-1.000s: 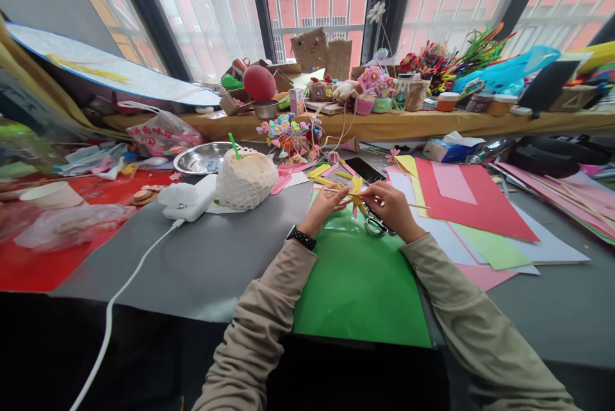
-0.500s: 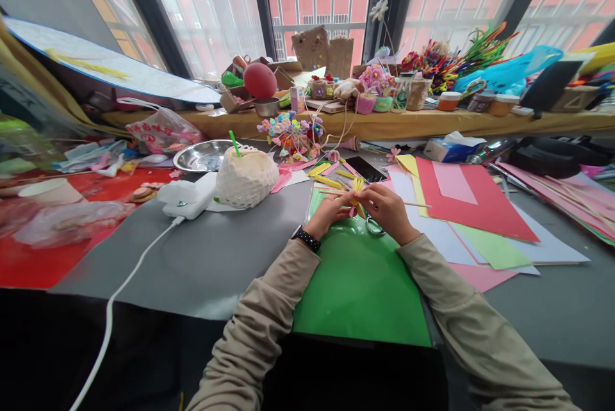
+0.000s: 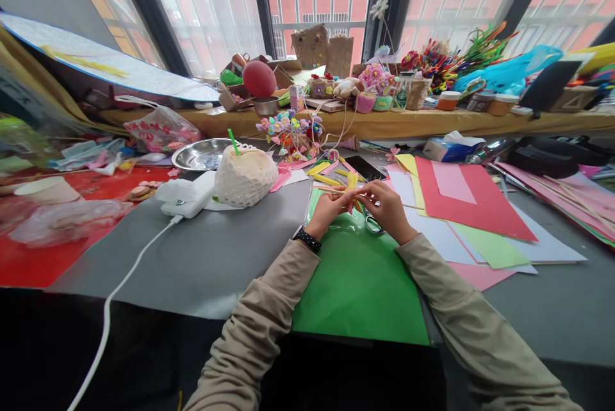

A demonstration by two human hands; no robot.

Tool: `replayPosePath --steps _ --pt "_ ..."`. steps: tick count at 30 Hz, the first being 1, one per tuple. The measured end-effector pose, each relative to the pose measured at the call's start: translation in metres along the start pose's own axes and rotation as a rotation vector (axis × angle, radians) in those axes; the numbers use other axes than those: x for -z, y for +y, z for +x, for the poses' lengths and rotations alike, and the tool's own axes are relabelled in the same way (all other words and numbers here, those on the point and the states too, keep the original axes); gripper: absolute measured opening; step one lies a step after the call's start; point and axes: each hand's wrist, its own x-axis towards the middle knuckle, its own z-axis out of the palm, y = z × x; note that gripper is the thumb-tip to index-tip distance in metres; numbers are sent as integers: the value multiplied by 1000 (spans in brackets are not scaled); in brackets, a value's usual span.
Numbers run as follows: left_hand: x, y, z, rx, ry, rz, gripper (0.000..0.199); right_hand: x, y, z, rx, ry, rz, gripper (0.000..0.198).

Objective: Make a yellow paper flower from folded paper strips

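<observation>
A small yellow and pink paper flower (image 3: 352, 182) is pinched between my two hands, its yellow strips pointing up. My left hand (image 3: 330, 209) closes on it from the left, with a watch on the wrist. From the right, the fingertips of my right hand (image 3: 384, 206) close on the same flower. A thin pale stick shows on both sides of the fingers; I cannot tell how it joins the flower. Scissors (image 3: 373, 224) lie just under my right hand, partly covered. Below my hands is a green sheet (image 3: 360, 289) under clear plastic.
Yellow and pink paper strips (image 3: 327, 179) and a dark phone (image 3: 365, 168) lie beyond my hands. Coloured paper sheets (image 3: 480, 200) spread to the right. On the left are a net-wrapped coconut (image 3: 245, 177), a metal plate (image 3: 199, 156) and a white charger (image 3: 192, 196) with its cable.
My fingers have shifted slightly around the flower. Its yellow strips now stand upright in a narrower bunch, and a pale stick shows more clearly across the fingers.
</observation>
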Motion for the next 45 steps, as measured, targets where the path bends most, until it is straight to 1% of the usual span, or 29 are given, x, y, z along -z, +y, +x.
replayPosePath --steps 3,7,9,11,14,17,19,22,24,27,30,32,36,40,45 --pt "-1 0 0 -26 7 32 38 0 0 1 -56 -1 67 16" --pt "-1 -2 1 21 18 -13 42 0 0 2 -71 15 90 15" --pt "-1 -3 1 39 2 -34 41 1 -1 3 -75 30 106 14" --pt "0 -2 0 39 -34 -32 43 2 0 4 -85 49 110 15" --pt "4 3 -1 46 -113 11 56 4 2 5 -121 63 118 16" --pt "12 8 0 73 -212 110 60 7 7 6 -160 25 169 18" --pt "17 11 2 11 -233 186 54 9 10 6 -177 -30 218 20" --pt "21 13 5 -157 -248 305 40 12 12 7 -178 -143 283 22" --pt "22 12 5 -213 -266 363 33 13 11 7 -170 -197 300 24" --pt "21 11 4 -229 -247 360 33 12 10 7 -164 -199 294 25" --pt "21 10 4 -248 -177 307 33 11 10 7 -177 -159 301 25" --pt "23 10 5 -264 -125 325 29 9 11 7 -199 -149 305 25" --pt "23 10 5 -267 -134 366 28 8 10 6 -221 -157 313 24" --pt "22 11 3 -266 -158 379 28 7 10 6 -205 -167 348 23" --pt "21 11 3 -259 -154 364 29 6 10 6 -197 -176 359 23"
